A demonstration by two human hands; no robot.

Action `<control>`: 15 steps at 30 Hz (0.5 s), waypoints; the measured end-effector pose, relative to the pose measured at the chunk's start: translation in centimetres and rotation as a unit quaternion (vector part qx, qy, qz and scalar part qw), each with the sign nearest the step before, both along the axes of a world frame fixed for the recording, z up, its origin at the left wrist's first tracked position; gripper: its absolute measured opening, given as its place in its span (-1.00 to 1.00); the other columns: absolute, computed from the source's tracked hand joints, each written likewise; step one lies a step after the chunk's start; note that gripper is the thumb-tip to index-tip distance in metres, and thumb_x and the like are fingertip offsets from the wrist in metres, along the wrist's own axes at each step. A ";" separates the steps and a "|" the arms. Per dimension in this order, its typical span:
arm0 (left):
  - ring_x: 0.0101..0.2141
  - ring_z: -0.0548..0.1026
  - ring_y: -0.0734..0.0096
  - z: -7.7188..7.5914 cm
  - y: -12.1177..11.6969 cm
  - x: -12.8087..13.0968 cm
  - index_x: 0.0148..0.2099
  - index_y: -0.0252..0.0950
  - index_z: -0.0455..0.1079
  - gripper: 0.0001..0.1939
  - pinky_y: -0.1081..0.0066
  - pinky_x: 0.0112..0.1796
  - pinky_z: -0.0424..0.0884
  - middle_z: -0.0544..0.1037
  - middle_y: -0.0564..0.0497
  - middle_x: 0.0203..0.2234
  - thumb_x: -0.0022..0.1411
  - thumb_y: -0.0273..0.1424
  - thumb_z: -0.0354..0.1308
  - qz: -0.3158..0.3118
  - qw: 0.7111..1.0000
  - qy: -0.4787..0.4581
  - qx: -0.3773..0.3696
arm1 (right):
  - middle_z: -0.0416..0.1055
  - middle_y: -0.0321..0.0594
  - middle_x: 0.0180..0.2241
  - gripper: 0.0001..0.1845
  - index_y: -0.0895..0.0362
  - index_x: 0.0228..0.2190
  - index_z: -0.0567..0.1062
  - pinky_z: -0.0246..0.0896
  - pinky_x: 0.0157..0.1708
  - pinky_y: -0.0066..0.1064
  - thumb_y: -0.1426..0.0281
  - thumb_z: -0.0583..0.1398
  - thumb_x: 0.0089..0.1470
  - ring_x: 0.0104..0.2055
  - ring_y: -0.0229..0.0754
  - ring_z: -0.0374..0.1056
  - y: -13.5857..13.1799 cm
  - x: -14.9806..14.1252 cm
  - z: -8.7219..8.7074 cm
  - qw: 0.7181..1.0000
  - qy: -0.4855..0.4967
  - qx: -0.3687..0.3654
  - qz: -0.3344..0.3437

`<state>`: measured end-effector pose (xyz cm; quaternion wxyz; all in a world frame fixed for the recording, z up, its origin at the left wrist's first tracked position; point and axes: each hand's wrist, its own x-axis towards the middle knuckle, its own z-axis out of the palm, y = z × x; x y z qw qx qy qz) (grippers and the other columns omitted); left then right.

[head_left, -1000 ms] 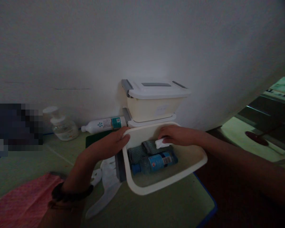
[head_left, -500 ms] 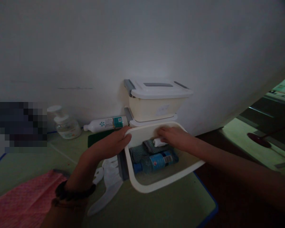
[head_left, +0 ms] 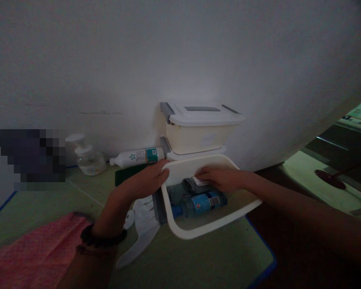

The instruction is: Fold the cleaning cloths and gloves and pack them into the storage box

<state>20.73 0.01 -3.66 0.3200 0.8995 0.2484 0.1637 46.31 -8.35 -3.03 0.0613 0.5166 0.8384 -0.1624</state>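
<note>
My left hand point(head_left: 152, 176) grips the left rim of a cream plastic bin point(head_left: 195, 234) that is pulled forward and has no cover over its front part. Inside the bin, my right hand point(head_left: 221, 178) is closed on a small white item point(head_left: 199, 181), whose kind I cannot make out. Under and beside that item lies a dark grey-green patterned cloth point(head_left: 180, 192). A clear blue bottle point(head_left: 203, 204) with a blue cap and label rests on its side in front of the cloth.
Behind stands a lidded cream box point(head_left: 201, 136) against the wall. To the left are a white bottle point(head_left: 136, 157), a pump bottle point(head_left: 90, 161), a green pad point(head_left: 129, 174), a white glove point(head_left: 142, 224) and a red cloth point(head_left: 45, 249). The green table's blue edge point(head_left: 264, 245) runs at right.
My right hand has lowered slightly toward the cloth with the white item. My left hand keeps its hold on the bin rim. The whole view has shifted a little.
</note>
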 end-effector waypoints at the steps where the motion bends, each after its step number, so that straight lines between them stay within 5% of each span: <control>1: -0.06 0.46 0.20 0.0 0.0 0.0 0.02 -0.32 0.28 -0.61 0.25 -0.01 0.33 0.50 -0.19 -0.05 0.28 -0.30 -0.21 0.000 1.000 -0.001 -0.003 | 0.42 0.04 -0.01 -0.61 0.28 -0.03 0.45 0.20 0.01 -0.33 0.59 0.06 0.09 0.02 -0.11 0.34 0.1 0.1 0.1 1.000 0.003 0.004 -0.005; 10: -0.10 0.48 0.21 -0.4 -0.4 0.0 -0.05 -0.32 0.30 -0.66 0.19 -0.05 0.36 0.52 -0.16 -0.12 0.31 -0.31 -0.21 0.024 0.999 -0.022 0.020 | 0.47 -0.09 -0.02 -0.62 0.15 -0.04 0.47 0.24 -0.03 -0.37 0.56 0.10 0.10 -0.01 -0.17 0.39 -0.2 -0.7 0.1 1.000 0.005 -0.005 -0.021; 15: -0.05 0.40 0.20 -0.1 -1.4 -0.4 -0.05 -0.36 0.27 -0.69 0.16 0.02 0.28 0.44 -0.19 -0.12 0.34 -0.33 -0.20 0.066 0.993 -0.063 0.069 | 0.55 0.05 -0.20 -0.69 0.25 -0.18 0.55 0.28 -0.18 -0.25 0.50 0.05 0.14 -0.18 -0.02 0.46 -0.6 -2.1 2.0 0.996 -0.022 0.037 -0.073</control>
